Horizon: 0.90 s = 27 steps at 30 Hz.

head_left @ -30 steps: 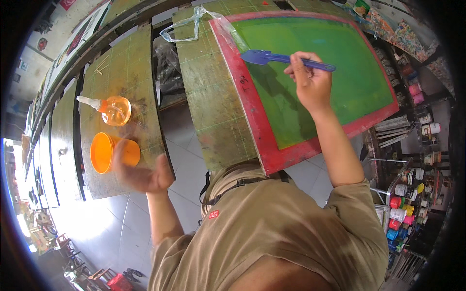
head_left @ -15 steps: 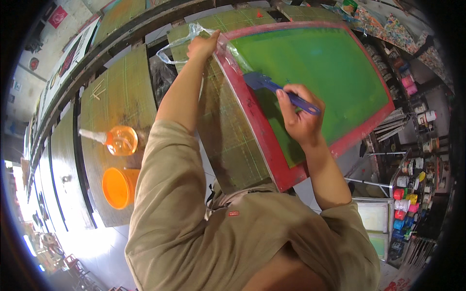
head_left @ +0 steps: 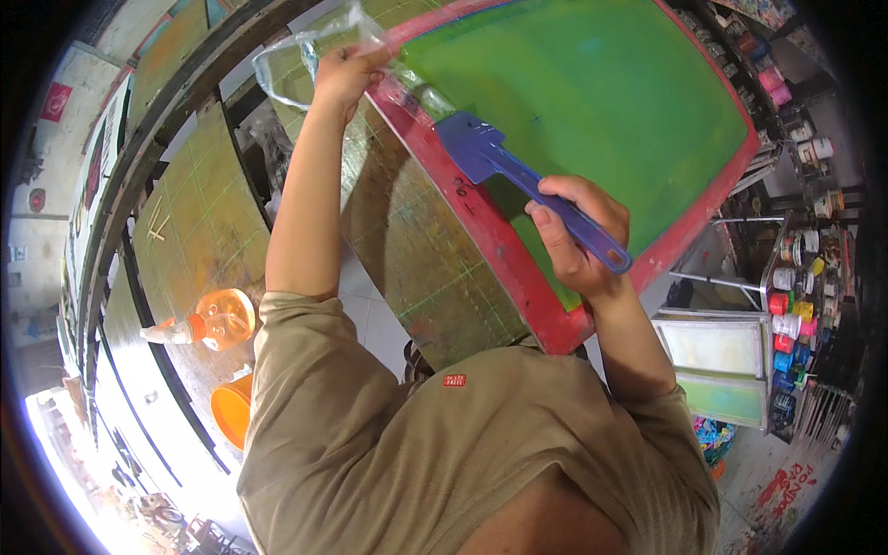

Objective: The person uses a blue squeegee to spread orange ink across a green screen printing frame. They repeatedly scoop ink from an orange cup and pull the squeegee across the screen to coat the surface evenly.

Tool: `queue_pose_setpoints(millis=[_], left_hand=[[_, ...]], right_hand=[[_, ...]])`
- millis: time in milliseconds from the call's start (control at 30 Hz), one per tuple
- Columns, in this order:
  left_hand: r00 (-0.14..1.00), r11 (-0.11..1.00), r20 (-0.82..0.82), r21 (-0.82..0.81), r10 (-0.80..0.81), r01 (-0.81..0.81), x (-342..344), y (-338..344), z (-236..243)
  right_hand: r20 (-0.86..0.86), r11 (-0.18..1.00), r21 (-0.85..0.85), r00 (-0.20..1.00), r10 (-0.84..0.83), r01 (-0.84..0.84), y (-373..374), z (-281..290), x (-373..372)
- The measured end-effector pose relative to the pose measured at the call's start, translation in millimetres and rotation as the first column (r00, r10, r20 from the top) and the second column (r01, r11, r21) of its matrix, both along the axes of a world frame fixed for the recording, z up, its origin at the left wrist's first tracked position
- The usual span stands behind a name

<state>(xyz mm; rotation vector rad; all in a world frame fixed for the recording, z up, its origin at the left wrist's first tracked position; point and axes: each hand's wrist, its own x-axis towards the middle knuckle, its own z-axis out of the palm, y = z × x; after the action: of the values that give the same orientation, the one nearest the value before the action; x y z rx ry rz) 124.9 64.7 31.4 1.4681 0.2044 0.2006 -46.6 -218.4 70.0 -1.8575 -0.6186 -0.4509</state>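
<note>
My left hand (head_left: pixel 344 76) is closed at the upper left edge of a red-framed green screen (head_left: pixel 592 111), among crinkled clear plastic (head_left: pixel 277 72); which of the two its fingers pinch is partly hidden. My right hand (head_left: pixel 585 231) grips the handle of a blue plastic spatula (head_left: pixel 470 148), whose wide blade lies over the frame's left side and the green mesh, just below the plastic. Beneath the screen is a stained board (head_left: pixel 416 287) with green grid lines. Left of my left forearm, a clear bottle of orange liquid (head_left: pixel 222 319) and an orange tub (head_left: pixel 228 412) sit on another board.
Small sticks (head_left: pixel 157 219) lie on the left board (head_left: pixel 208 185). Dark rails and more boards run along the left. At the right are crowded paint jars (head_left: pixel 791 324) and several framed screens (head_left: pixel 708 347) on a metal rack. Grey floor tiles show between the boards.
My left hand has risen from beside the orange tub to the screen's upper left edge. The spatula has turned, its handle now angled down toward me. The view has shifted.
</note>
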Motion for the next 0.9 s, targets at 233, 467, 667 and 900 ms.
queue_pose_setpoints(millis=[233,467,667,900], left_hand=[[0.992,1.000,-0.124,0.003,0.027,-0.026,-28,-19,35],[0.915,0.922,-0.144,0.037,-0.376,0.385,-33,-28,4],[0.996,0.818,0.080,0.575,-0.045,-0.010,-25,-33,17],[0.896,0.221,0.335,0.935,-0.290,-0.277,8,17,-31]], right_hand=[[-0.009,0.998,-0.057,0.999,0.036,-0.036,-3,-6,-3],[0.003,0.999,-0.003,0.999,0.037,-0.037,0,-16,-6],[0.027,0.998,-0.049,0.999,0.034,-0.033,-3,-21,-6],[0.094,1.000,0.012,0.996,0.012,-0.013,3,-20,-5]])
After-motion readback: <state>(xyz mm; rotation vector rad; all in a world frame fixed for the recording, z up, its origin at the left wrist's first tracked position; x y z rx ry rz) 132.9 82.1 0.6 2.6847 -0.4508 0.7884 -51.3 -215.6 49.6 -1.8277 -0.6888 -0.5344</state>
